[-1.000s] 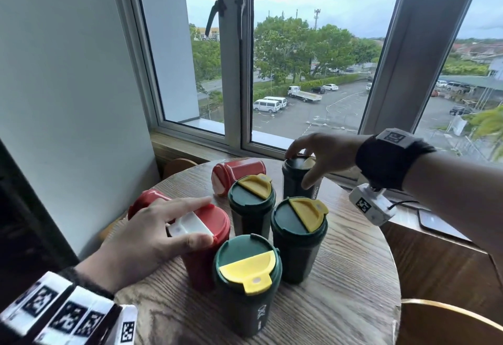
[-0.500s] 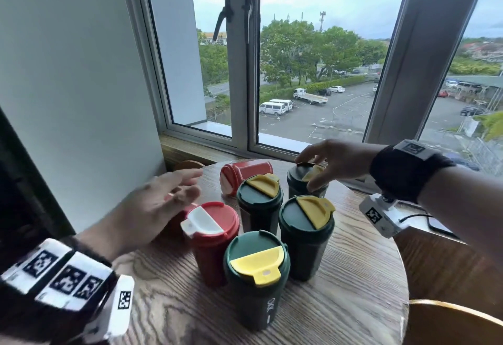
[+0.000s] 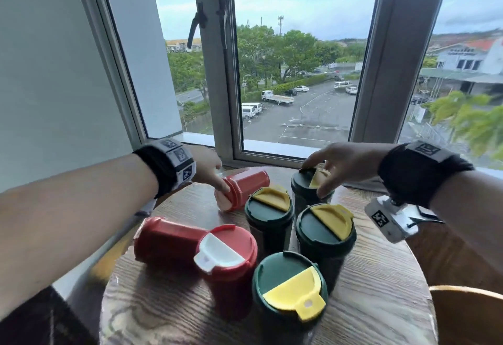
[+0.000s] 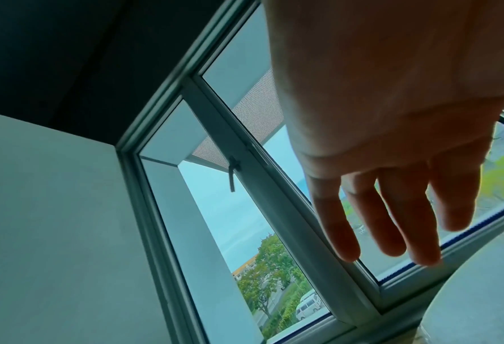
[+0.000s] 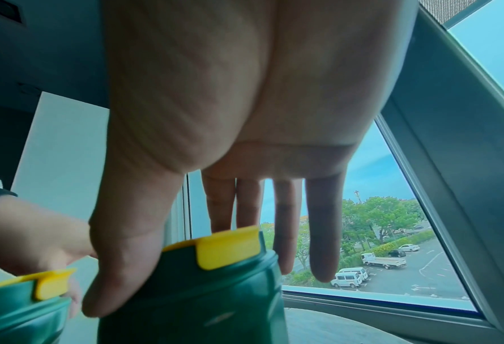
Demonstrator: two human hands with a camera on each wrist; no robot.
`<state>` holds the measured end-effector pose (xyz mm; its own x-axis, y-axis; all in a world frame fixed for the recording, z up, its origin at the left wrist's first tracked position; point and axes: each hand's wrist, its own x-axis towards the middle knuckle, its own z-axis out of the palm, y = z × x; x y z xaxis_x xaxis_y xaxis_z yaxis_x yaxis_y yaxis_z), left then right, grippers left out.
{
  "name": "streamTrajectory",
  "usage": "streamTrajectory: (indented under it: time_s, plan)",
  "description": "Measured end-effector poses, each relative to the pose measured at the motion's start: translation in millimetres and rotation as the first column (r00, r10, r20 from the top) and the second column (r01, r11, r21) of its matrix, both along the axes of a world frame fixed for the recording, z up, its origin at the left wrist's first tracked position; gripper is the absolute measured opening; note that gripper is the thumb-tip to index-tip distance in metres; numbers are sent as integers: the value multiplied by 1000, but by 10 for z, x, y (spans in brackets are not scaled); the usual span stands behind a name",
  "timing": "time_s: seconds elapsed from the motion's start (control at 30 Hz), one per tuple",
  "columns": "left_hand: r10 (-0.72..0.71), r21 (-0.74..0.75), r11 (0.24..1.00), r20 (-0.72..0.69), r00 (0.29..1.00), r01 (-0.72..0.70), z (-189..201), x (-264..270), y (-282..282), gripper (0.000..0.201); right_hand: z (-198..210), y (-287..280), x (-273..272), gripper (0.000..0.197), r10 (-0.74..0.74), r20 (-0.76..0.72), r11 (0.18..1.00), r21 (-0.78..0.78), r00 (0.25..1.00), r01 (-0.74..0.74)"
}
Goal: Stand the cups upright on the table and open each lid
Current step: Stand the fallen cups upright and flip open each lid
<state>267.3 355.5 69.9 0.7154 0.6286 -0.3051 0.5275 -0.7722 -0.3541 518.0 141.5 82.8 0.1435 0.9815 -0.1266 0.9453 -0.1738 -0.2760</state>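
On the round wooden table [image 3: 381, 304] several dark green cups with yellow flaps stand upright: front [image 3: 290, 285], right [image 3: 325, 231], middle [image 3: 269, 208] and back [image 3: 307, 184]. My right hand [image 3: 334, 170] arches over the back green cup [image 5: 192, 302], thumb on one side of its lid and fingers on the far side, beside the yellow flap [image 5: 227, 246]. A red cup with a white flap [image 3: 226, 255] stands upright. Two red cups lie on their sides, at the left [image 3: 166, 238] and at the back [image 3: 246, 187]. My left hand [image 3: 211, 170] reaches over the back one, thumb touching near its lid, fingers [image 4: 392, 221] straight.
The window frame [image 3: 226, 86] and sill run close behind the table, with a pale wall [image 3: 54, 86] to the left. A wooden chair back [image 3: 468, 314] curves at the lower right. The upright cups stand tightly clustered.
My left hand left the upright red cup and moved back to the lying red cup near the window. My right hand stays on the back green cup.
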Motion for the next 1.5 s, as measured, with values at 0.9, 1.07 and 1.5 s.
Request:
streamTrajectory:
  time_s: [0.9, 1.07, 1.5]
  plan:
    - [28, -268, 956, 494, 869, 121, 254, 747, -62, 80, 62, -51, -131, 75, -92, -9, 992, -85, 996, 91]
    - [-78, -260, 946, 403, 912, 196, 235, 915, -340, 82, 68, -78, -151, 73, -98, -14, 992, -75, 995, 97]
    - [-115, -233, 955, 284, 952, 184, 205, 770, -337, 83, 59, -106, -204, 71, -98, -37, 994, -52, 994, 96]
